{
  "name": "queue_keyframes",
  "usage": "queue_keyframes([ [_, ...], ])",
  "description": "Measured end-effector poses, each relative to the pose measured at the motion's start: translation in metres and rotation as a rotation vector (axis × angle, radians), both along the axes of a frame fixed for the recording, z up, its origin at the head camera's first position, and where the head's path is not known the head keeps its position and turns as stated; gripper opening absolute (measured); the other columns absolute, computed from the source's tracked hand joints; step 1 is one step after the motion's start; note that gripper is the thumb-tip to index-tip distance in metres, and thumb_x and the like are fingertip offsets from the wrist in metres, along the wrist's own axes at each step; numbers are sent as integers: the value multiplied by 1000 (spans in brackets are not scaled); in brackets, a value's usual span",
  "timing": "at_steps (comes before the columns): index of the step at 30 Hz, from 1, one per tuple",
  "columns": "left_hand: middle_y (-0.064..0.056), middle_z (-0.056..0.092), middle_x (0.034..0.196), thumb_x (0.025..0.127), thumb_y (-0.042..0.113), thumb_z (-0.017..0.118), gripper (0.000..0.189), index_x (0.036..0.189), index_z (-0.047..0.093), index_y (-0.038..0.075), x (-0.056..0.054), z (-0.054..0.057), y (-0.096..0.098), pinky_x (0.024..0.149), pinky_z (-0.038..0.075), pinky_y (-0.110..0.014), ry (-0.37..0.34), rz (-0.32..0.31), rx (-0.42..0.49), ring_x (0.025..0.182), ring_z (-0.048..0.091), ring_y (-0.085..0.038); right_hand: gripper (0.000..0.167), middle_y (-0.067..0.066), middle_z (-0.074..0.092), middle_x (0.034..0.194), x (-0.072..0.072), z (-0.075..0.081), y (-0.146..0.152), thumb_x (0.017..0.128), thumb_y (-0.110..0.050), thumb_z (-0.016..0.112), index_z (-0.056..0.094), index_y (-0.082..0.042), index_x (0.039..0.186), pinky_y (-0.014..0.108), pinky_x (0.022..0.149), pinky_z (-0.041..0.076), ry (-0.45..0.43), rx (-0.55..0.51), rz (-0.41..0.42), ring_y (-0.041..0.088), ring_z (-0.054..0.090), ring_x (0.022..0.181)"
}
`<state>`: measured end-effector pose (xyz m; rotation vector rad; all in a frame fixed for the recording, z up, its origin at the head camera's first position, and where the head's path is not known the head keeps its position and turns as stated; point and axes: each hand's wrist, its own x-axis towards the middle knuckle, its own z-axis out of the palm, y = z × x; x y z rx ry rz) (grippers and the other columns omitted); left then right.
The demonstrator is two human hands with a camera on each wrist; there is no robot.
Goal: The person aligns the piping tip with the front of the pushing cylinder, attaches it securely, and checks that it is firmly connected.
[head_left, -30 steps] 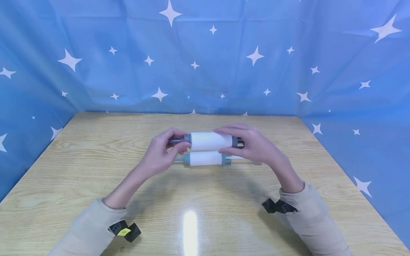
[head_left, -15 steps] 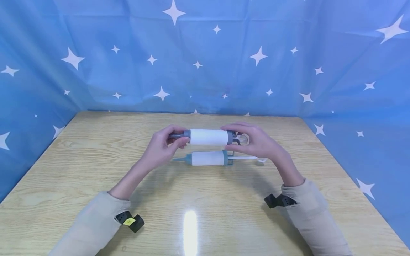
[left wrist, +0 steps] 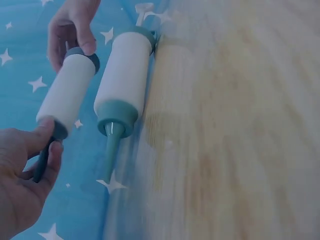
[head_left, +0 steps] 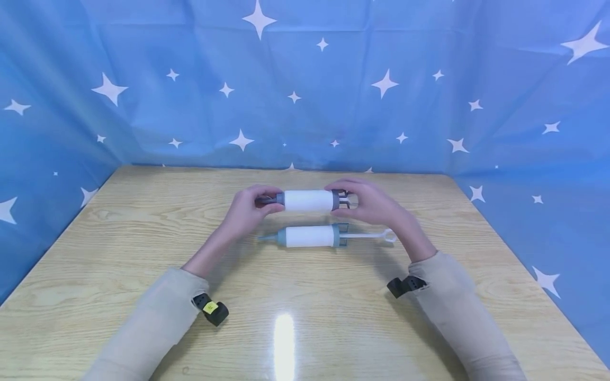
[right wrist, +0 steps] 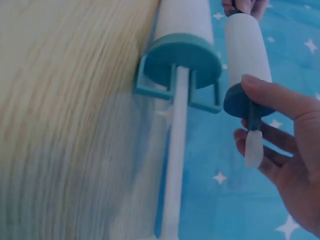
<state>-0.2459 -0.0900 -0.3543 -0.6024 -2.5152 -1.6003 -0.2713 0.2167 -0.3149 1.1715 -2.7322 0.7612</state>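
Both hands hold a large white-barrelled syringe with dark grey ends [head_left: 308, 201], lying crosswise. My left hand [head_left: 250, 210] pinches its nozzle end; in the left wrist view the thumb and fingers close around the dark nozzle [left wrist: 43, 162]. At the other end my right hand [head_left: 376, 205] grips the dark end cap [right wrist: 240, 102], thumb on its edge. A short white plunger handle [right wrist: 254, 150] sticks out beside those fingers. Nearer to me a second syringe with teal ends [head_left: 310, 236] lies parallel on the table, its long white plunger rod [right wrist: 176, 150] drawn out to the right.
The light wood table [head_left: 238, 317] carries both syringes. A blue curtain with white stars [head_left: 324, 121] borders its back and sides. Black wrist cameras [head_left: 212, 309] sit on both sleeves.
The grey-ended syringe has moved a little farther back and away from the head camera with both hands. The gap to the teal syringe has widened, and the teal one's plunger handle shows fully.
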Motion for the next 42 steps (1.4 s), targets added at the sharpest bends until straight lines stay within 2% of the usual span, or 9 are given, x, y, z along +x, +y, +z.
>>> queue_keyframes([
  [5, -15, 68, 119, 91, 12, 77, 36, 125, 69, 3, -13, -5, -1, 87, 58, -38, -95, 21, -38, 105, 66, -27, 57, 15, 62, 131, -14, -5, -8, 85, -18, 84, 61, -4, 135, 48, 94, 51, -61, 107, -24, 29, 58, 112],
  [8, -17, 68, 120, 91, 11, 78, 39, 127, 68, 2, -20, -7, -1, 87, 58, -39, -109, 23, -81, 105, 66, -30, 58, 18, 60, 131, -20, -8, -12, 85, -17, 84, 60, -1, 135, 47, 93, 50, -82, 156, -32, 30, 57, 111],
  [13, -20, 68, 117, 91, 6, 75, 39, 128, 65, -3, -30, -13, 0, 90, 56, -39, -154, -8, -127, 103, 66, -31, 56, 21, 60, 129, -29, -13, -16, 84, -14, 84, 60, 2, 132, 47, 93, 50, -97, 202, -24, 34, 58, 111],
  [16, -20, 68, 117, 91, 3, 73, 38, 128, 64, -4, -35, -17, 1, 92, 56, -39, -184, -22, -134, 104, 66, -32, 56, 20, 62, 127, -34, -17, -17, 83, -15, 85, 61, 2, 130, 46, 94, 50, -109, 231, -30, 34, 59, 112],
  [23, -22, 67, 118, 92, 2, 72, 35, 126, 65, -6, -45, -24, 5, 95, 55, -41, -191, -31, -170, 106, 66, -33, 56, 15, 65, 120, -42, -26, -19, 81, -19, 88, 64, -1, 128, 43, 91, 51, -134, 269, -66, 29, 60, 106],
  [27, -22, 67, 121, 93, 2, 71, 35, 126, 64, -7, -46, -26, 4, 98, 53, -42, -189, -36, -199, 109, 65, -34, 57, 14, 65, 120, -44, -29, -20, 82, -22, 88, 63, -1, 129, 43, 91, 52, -156, 272, -67, 28, 60, 107],
  [34, -22, 63, 128, 94, 7, 71, 42, 132, 60, -6, -46, -25, -2, 105, 48, -45, -201, -42, -229, 119, 60, -35, 63, 16, 61, 132, -46, -28, -21, 86, -23, 84, 57, -1, 138, 47, 101, 48, -203, 269, -55, 31, 58, 120],
  [42, -25, 62, 129, 94, 11, 72, 50, 138, 54, -7, -42, -24, -7, 105, 48, -46, -208, -46, -244, 119, 59, -37, 66, 18, 58, 138, -45, -28, -16, 93, -30, 76, 50, 2, 144, 49, 107, 45, -242, 225, -68, 33, 55, 126],
])
